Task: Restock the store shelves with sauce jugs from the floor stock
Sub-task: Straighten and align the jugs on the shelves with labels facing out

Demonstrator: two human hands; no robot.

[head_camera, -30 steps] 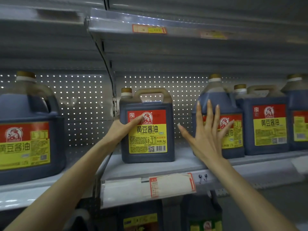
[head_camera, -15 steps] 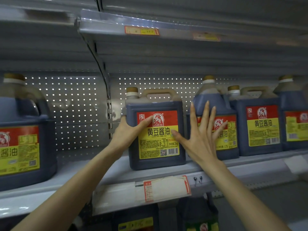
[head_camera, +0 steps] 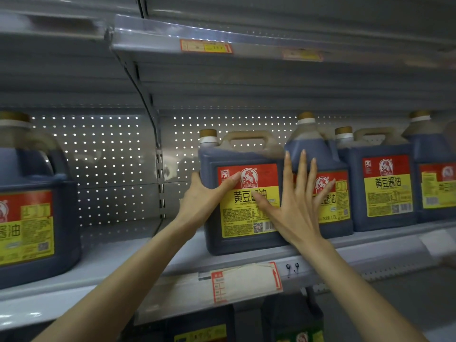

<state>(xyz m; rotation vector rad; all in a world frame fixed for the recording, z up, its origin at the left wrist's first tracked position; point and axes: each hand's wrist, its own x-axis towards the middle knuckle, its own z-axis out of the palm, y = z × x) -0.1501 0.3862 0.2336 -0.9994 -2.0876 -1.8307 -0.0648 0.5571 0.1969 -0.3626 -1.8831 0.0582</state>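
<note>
A square dark sauce jug (head_camera: 246,151) with a red and yellow label and a tan handle stands on the grey shelf (head_camera: 172,260), just left of the row of jugs. My left hand (head_camera: 204,201) grips its left front corner, thumb across the label and fingers hidden round the side. Fingers spread and straight, my right hand (head_camera: 296,203) lies flat against the jug's right front edge, partly covering the round-shouldered jug (head_camera: 323,154) behind it.
To the right stand another square jug (head_camera: 385,188) and a further jug (head_camera: 434,183). A big jug (head_camera: 32,213) fills the left bay, with bare shelf between. An upper shelf (head_camera: 246,43) hangs overhead. More jugs (head_camera: 296,319) sit below the price tag (head_camera: 244,280).
The jug has slid right along the shelf until it sits against the round-shouldered jug. My right hand has come from open air onto its front.
</note>
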